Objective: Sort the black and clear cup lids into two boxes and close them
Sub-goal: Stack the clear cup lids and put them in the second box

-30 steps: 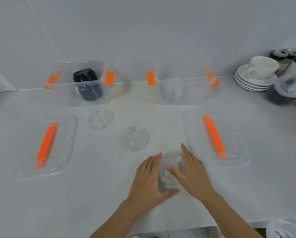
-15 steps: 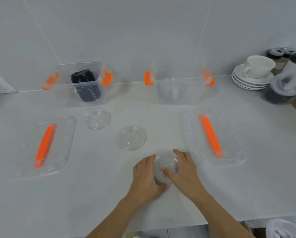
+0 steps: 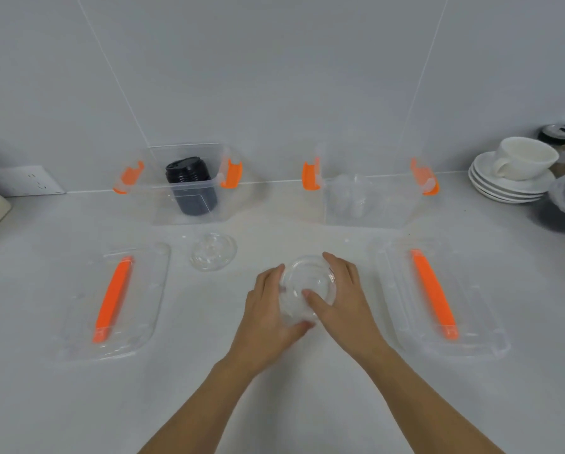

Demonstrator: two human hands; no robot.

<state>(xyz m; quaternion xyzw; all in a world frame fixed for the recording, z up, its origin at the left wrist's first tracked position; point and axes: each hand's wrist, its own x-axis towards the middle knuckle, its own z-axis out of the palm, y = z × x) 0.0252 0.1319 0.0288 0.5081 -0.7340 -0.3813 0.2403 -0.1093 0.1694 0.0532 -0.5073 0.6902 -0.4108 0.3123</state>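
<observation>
A stack of clear lids (image 3: 307,285) is clasped between the left hand (image 3: 268,309) and right hand (image 3: 343,299); another clear lid (image 3: 213,251) lies apart, up-left of the grip.

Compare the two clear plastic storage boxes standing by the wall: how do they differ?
The left clear plastic box holds a stack of black cup lids; the right clear plastic box holds clear lids, barely visible. Both stand open, with orange side latches, against the wall.
</observation>
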